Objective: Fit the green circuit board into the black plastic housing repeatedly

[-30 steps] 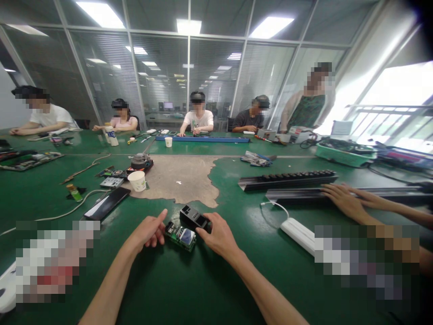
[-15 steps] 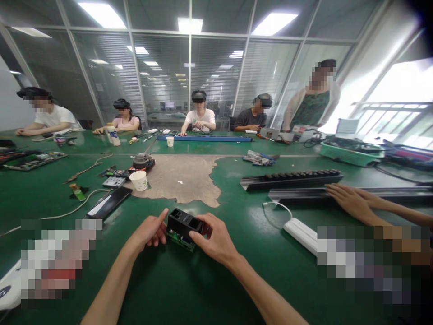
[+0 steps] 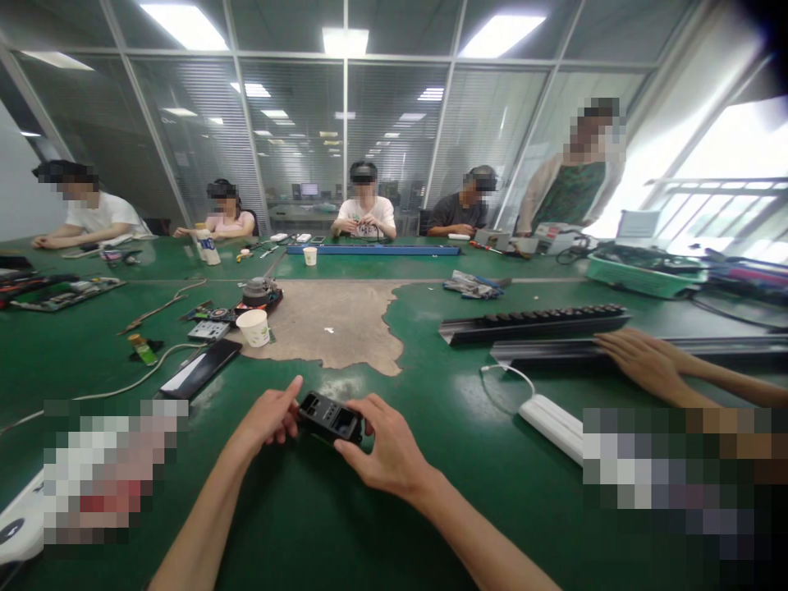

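Note:
A small black plastic housing (image 3: 329,417) with rectangular cut-outs in its top face is low over the green table in front of me. My right hand (image 3: 387,443) grips its right end between thumb and fingers. At the left end is my left hand (image 3: 271,417), its thumb raised and apart from the half-curled fingers. Those fingertips come right up to the housing; whether they touch it I cannot tell. The underside of the housing is hidden.
A paper cup (image 3: 254,328), a dark phone (image 3: 201,368) and small electronic parts lie left beyond my hands. Right are a white power strip (image 3: 551,427) and black metal rails (image 3: 542,322), with another person's hands (image 3: 646,361) on one. Several people sit opposite; one stands.
The housing has tipped so its top faces me more, and the green circuit board beneath it is hidden now. My right hand turned with it; the left barely shifted.

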`<state>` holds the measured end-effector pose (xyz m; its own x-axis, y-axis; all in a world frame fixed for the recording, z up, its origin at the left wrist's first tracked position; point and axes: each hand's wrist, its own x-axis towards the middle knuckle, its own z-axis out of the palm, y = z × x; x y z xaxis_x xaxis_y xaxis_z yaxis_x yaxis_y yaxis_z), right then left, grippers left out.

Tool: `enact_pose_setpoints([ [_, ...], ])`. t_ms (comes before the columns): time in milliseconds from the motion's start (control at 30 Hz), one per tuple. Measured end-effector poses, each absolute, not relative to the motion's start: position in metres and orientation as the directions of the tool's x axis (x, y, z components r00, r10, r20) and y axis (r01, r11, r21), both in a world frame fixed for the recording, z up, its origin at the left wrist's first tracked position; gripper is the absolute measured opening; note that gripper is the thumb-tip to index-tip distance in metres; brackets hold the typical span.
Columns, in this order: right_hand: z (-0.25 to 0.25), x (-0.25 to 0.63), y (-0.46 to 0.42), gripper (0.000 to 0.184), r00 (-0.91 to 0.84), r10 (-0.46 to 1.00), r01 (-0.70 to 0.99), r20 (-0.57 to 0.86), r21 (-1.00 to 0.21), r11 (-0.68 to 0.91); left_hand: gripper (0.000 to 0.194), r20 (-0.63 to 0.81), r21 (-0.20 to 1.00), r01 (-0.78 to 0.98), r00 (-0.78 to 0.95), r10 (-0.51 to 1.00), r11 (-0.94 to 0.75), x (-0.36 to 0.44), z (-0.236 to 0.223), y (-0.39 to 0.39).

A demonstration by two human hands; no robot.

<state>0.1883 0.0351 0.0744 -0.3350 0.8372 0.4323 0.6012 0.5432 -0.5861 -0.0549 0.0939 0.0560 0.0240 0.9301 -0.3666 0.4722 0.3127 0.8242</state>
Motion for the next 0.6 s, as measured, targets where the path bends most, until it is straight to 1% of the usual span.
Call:
enact_pose_setpoints([
  [133, 0.071, 0.189, 0.035, 0.047, -0.364, 0.843, 0.642, 0.396, -0.550, 0.535, 0.092, -0.368, 0.806, 0.500, 0.007, 0.930, 0.316, -0.057, 0.055, 0.094],
  [267, 0.069, 0.190, 0.036, 0.057, -0.377, 0.852, 0.669, 0.362, -0.530, 0.521, 0.091, -0.361, 0.800, 0.522, 0.025, 0.932, 0.296, -0.059, 0.058, 0.093],
  [333, 0.067, 0.190, 0.036, 0.052, -0.386, 0.852, 0.671, 0.353, -0.526, 0.522, 0.091, -0.369, 0.794, 0.531, 0.036, 0.929, 0.295, -0.059, 0.060, 0.093],
  [467, 0.060, 0.185, 0.035, 0.035, -0.369, 0.856, 0.667, 0.362, -0.538, 0.515, 0.093, -0.414, 0.777, 0.539, 0.049, 0.909, 0.325, -0.056, 0.062, 0.093],
  [533, 0.057, 0.180, 0.033, 0.033, -0.362, 0.858, 0.656, 0.365, -0.554, 0.513, 0.094, -0.417, 0.784, 0.523, 0.043, 0.908, 0.336, -0.055, 0.062, 0.093],
  [600, 0.055, 0.176, 0.029, 0.038, -0.364, 0.859, 0.640, 0.362, -0.573, 0.512, 0.092, -0.408, 0.798, 0.498, 0.033, 0.912, 0.339, -0.055, 0.061, 0.093],
])
